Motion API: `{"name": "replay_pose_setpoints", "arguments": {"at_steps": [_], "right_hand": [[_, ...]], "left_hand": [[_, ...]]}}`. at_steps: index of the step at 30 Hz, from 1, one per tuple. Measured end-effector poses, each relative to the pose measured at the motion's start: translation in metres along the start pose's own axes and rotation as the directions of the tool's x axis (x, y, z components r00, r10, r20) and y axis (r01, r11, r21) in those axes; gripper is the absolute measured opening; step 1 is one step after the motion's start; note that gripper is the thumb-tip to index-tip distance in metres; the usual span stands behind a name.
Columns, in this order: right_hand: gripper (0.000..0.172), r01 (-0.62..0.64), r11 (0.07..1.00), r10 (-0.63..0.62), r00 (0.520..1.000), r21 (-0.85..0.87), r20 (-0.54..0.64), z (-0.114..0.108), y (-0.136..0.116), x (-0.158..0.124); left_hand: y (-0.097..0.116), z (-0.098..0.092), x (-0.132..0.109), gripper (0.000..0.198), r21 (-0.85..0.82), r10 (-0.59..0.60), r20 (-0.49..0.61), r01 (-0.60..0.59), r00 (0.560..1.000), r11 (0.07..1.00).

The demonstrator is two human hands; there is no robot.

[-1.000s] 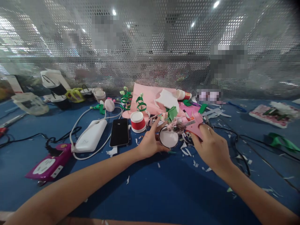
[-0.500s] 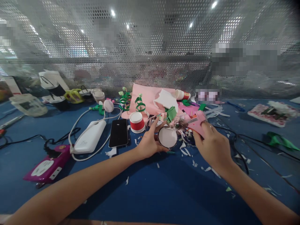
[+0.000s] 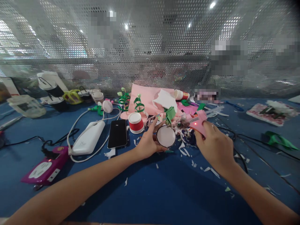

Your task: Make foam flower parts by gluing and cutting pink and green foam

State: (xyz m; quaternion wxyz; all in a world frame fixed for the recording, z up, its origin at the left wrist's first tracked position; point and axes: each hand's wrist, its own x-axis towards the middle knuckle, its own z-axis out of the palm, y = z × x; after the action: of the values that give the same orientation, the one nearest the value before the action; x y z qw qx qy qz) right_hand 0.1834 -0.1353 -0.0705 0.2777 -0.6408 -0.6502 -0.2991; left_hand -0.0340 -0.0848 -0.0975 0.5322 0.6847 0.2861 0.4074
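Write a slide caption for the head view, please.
Left hand holds a cup and right hand a pink glue gun over a blue table.

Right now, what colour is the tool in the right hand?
The tool is pink, best seen in the head view.

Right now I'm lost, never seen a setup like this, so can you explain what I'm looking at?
There is no machine here, just a person's two bare hands. All the pictures come from one camera, worn on the person's head, looking forward and down. The left hand holds a dark-rimmed cup, its round white end turned toward the camera. The right hand grips a pink tool, probably a glue gun, with a small red light showing. On the blue table are a phone, a white power bank, a purple power strip, a red and white cup and paper scraps. Behind them stands a gray mesh panel.
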Motion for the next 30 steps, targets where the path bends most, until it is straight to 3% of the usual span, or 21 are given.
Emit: {"name": "replay_pose_setpoints", "arguments": {"at_steps": [17, 30], "right_hand": [[0.028, -0.061, 0.998, 0.061, 0.998, 0.001, 0.015, 0.0012, -0.0014, 0.0032], [0.019, -0.030, 1.000, 0.030, 0.999, -0.001, 0.035, -0.0051, -0.0006, 0.0044]], "left_hand": [[0.0045, 0.0022, 0.0006, 0.118, -0.046, 0.000, -0.011, -0.001, 1.000, 0.999], [0.0082, 0.0029, 0.0004, 0.113, -0.043, -0.017, -0.016, 0.017, 1.000, 0.999]]}}
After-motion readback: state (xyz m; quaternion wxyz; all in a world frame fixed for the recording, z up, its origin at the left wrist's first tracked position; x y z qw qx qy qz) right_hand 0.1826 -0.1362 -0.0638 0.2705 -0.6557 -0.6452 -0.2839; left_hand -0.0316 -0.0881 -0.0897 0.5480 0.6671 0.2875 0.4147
